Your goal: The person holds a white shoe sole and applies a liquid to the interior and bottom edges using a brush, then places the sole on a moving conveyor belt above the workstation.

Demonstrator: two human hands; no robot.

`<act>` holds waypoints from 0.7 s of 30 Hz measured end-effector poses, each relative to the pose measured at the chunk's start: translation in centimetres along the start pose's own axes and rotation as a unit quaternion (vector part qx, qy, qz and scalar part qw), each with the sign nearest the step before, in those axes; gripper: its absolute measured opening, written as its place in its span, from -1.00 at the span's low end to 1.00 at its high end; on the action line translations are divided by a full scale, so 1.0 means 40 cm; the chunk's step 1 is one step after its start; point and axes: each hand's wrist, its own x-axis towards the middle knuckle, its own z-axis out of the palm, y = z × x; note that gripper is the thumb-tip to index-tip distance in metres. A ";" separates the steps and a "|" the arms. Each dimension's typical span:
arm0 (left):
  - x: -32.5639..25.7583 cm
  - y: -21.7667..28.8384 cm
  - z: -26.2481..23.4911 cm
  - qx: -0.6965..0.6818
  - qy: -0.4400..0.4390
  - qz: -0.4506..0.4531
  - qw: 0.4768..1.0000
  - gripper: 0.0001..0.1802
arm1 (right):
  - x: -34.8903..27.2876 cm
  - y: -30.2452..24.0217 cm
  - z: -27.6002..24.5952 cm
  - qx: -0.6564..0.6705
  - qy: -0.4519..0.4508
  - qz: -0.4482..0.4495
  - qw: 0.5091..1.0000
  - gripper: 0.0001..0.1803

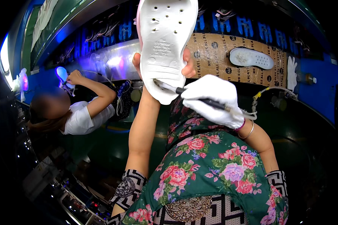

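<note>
Item: white shoe sole, tread side up, at twelve o'clock of the view, gripped from behind by the bare left hand, its thumb showing at the sole's right edge. Gloved right hand clenched around a dark-handled brush, bristles touching the sole's lower end. Risk, as judged: brush may stray past the rim onto bare fingers; one-handed grip may let the sole twist.

Two white shoe soles, one thin brush, one white glove, one cardboard sheet, two people.
</note>
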 end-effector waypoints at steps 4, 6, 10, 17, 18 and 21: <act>0.022 0.011 0.007 0.019 0.010 0.036 0.999 0.01 | -0.015 -0.001 0.019 0.002 -0.088 -0.120 0.989 -0.78; 0.021 0.023 -0.003 0.056 -0.034 0.024 0.998 0.03 | -0.008 -0.018 0.003 0.114 -0.106 0.009 0.988 -0.81; 0.008 0.019 0.018 0.042 0.026 -0.025 0.998 0.05 | -0.002 -0.020 -0.004 0.062 -0.002 0.043 0.997 -0.78; 0.025 0.029 0.027 -0.020 0.082 -0.016 0.996 0.05 | -0.035 0.014 0.014 -0.098 -0.079 -0.182 0.975 -0.69; 0.018 0.028 0.015 -0.041 0.051 -0.022 0.998 0.03 | -0.034 0.012 0.019 -0.073 -0.082 -0.178 0.978 -0.69; 0.007 0.025 -0.005 -0.067 -0.013 -0.046 0.997 0.01 | -0.017 -0.017 -0.003 0.057 -0.091 -0.046 0.993 -0.78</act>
